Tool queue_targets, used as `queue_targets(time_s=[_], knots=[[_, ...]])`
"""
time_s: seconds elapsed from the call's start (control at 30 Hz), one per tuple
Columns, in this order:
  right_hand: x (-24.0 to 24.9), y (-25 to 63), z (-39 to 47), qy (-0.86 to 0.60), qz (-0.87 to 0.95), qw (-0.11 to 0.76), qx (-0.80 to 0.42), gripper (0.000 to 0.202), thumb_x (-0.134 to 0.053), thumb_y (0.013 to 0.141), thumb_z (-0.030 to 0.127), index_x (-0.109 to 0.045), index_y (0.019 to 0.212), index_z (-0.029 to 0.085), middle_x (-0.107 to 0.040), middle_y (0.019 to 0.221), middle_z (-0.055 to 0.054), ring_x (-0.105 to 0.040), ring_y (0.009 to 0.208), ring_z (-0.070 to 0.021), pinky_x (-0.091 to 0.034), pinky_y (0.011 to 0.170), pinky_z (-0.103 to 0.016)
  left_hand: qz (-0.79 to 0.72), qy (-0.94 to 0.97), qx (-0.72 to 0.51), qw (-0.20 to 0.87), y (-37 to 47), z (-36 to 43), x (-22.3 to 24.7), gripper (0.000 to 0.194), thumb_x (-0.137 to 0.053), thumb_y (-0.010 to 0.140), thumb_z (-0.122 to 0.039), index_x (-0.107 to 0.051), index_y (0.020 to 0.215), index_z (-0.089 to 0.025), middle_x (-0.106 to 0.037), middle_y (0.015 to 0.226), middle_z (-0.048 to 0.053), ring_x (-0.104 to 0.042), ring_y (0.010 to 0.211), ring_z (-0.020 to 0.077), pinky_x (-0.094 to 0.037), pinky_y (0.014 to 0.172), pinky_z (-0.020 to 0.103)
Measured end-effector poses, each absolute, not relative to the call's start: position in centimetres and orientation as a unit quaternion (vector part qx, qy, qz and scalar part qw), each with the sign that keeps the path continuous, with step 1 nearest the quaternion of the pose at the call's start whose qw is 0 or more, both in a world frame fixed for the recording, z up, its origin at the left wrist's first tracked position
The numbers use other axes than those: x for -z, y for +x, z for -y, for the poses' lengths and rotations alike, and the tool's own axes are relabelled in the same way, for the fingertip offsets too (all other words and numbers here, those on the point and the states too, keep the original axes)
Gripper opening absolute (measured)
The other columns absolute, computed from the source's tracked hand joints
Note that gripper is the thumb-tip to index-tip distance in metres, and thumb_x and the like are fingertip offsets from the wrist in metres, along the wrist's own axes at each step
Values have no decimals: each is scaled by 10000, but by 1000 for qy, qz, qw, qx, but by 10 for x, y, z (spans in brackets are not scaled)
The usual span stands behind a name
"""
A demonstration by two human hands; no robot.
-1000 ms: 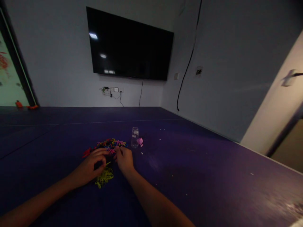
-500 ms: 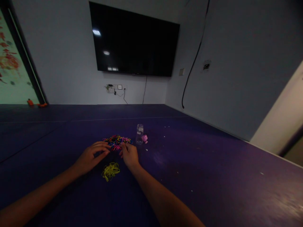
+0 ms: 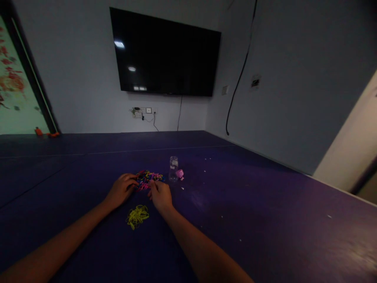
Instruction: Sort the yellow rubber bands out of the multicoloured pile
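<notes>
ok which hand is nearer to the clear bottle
Right: the right hand is just on the near side of the clear bottle, slightly to its left. The left hand is farther left, beyond the multicoloured pile.

We look from a single camera worn on the person's head, facing forward and down. It sits close behind the forearms [image 3: 194, 241], which enter from the bottom edge and lead to the hands [image 3: 119, 190] just below mid-frame. Our wide view runs across the purple surface [image 3: 253, 212] to the wall [image 3: 82, 78] and television [image 3: 167, 55], both farther off.
</notes>
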State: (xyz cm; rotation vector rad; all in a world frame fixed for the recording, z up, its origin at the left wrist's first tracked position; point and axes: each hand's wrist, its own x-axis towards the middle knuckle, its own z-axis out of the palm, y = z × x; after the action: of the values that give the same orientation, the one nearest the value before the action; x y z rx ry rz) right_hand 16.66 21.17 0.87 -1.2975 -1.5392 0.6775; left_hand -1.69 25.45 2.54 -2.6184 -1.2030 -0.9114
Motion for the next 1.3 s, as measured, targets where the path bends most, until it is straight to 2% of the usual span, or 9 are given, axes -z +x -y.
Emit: queue_targets(time_s=[0.3, 0.53, 0.73, 1.1, 1.3], knots=[[-10, 166, -212, -538, 639, 475, -278, 402, -344, 935, 391, -657, 842, 156, -628, 579, -12, -573, 502, -106, -352, 465, -179, 489, -819, 288, 88, -20, -255, -23, 215, -482, 777, -202, -688, 835, -189, -659, 996, 87, -587, 951, 236, -464, 868, 416], [-10, 166, -211, -534, 647, 474, -268, 404, -347, 934, 387, -663, 830, 157, -627, 564, -14, -565, 486, -105, -353, 467, -181, 427, -844, 312, 94, -17, -253, -23, 167, -497, 754, -194, -663, 742, -208, -659, 968, 77, -580, 946, 234, -471, 847, 409], [-9, 167, -212, -533, 649, 470, -269, 405, -355, 931, 395, -664, 815, 161, -629, 568, -12, -568, 493, -106, -352, 468, -179, 443, -836, 312, 84, -16, -251, -24, 155, -487, 728, -147, -616, 657, -196, -663, 960, 92, -581, 948, 245, -474, 827, 421], [-10, 168, -210, -524, 659, 472, -260, 444, -327, 937, 423, -667, 823, 160, -622, 562, -13, -561, 491, -104, -351, 475, -181, 448, -832, 321, 53, -16, -251, -23, 196, -467, 715, -89, -616, 644, -195, -666, 983, 87, -577, 984, 240, -462, 844, 427], [-9, 169, -212, -528, 661, 465, -258, 431, -332, 937, 417, -661, 830, 160, -627, 569, -14, -565, 494, -105, -349, 470, -180, 441, -832, 333, 50, -16, -252, -22, 170, -480, 736, -117, -622, 683, -195, -671, 949, 87, -588, 965, 245, -470, 830, 427]])
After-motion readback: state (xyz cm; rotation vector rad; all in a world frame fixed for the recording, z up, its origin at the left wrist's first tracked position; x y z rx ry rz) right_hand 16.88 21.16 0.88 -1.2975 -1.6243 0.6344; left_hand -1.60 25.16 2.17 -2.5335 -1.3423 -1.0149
